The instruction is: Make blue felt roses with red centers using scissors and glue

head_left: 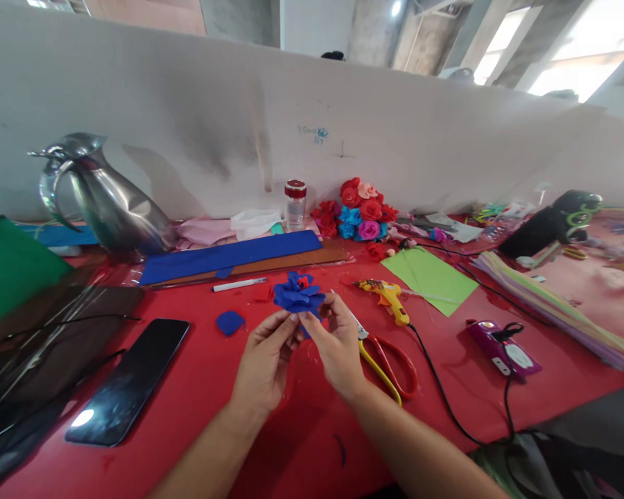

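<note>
A blue craft flower (296, 296) with a bit of red at its centre is held up over the red table, pinched from below by both hands. My left hand (267, 353) has its thumb and fingers closed at the flower's underside. On the other side, my right hand (340, 343) grips the petals, its thumb pressed near the base. A loose blue petal (230, 323) lies to the left of the flower. Scissors (390, 367) with red and yellow handles rest just right of my right hand. The flower's underside is hidden by my fingers.
Beyond the scissors lies a yellow glue gun (387, 298), its cord running to a purple power strip (504, 350). A phone (130, 381) is at left. A steel jug (114, 197), blue sheet (234, 256), glass jar (295, 204) and finished flowers (364, 211) line the back wall.
</note>
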`<move>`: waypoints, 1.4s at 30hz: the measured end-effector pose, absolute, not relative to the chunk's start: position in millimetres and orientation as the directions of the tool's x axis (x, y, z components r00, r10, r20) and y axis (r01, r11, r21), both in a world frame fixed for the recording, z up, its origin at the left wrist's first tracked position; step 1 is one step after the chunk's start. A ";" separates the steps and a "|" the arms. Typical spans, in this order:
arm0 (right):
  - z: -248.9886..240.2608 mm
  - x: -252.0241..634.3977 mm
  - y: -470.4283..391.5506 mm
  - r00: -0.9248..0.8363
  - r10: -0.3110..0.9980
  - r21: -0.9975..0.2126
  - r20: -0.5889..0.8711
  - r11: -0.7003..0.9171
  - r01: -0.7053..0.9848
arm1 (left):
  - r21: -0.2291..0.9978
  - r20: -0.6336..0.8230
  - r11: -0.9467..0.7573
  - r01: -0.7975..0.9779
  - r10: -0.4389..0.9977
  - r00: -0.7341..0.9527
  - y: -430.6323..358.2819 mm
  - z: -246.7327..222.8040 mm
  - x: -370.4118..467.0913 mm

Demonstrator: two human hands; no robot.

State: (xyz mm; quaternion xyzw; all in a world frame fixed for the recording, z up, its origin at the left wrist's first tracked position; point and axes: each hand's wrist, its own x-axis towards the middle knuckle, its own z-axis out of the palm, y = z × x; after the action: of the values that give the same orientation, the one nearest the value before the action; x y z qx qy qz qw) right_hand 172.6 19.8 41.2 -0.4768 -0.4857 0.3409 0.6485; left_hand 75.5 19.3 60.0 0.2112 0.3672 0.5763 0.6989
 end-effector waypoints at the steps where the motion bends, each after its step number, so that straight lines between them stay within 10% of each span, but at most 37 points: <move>1: 39.7 172.8 20.4 0.300 0.906 -0.950 0.298 0.312 0.000 | 0.737 -0.248 0.226 -0.637 0.967 0.057 18.9 58.7 76.0; 9: 32.4 168.6 21.9 0.369 0.906 -0.957 0.206 0.266 -0.119 | 0.763 -0.243 0.188 -0.619 0.970 -0.005 19.3 58.8 77.0; 17: 48.9 170.8 13.9 0.301 0.818 -0.855 0.490 0.383 0.350 | 0.652 -0.372 0.310 -0.692 0.926 0.064 27.4 54.3 72.2; 23: 46.1 171.8 17.1 0.346 0.802 -0.851 0.486 0.345 0.395 | 0.723 -0.315 0.226 -0.652 0.949 -0.020 23.4 54.7 76.2; 42: 41.7 169.7 20.2 0.276 0.937 -0.941 0.216 0.275 -0.199 | 0.828 -0.101 0.073 -0.556 0.995 -0.021 20.9 51.5 81.7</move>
State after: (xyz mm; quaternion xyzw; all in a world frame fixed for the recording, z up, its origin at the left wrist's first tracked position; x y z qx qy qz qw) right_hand 169.7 20.2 41.7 -0.4297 -0.4293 0.4215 0.6733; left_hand 81.7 20.9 51.5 0.2978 0.3681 0.6124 0.6331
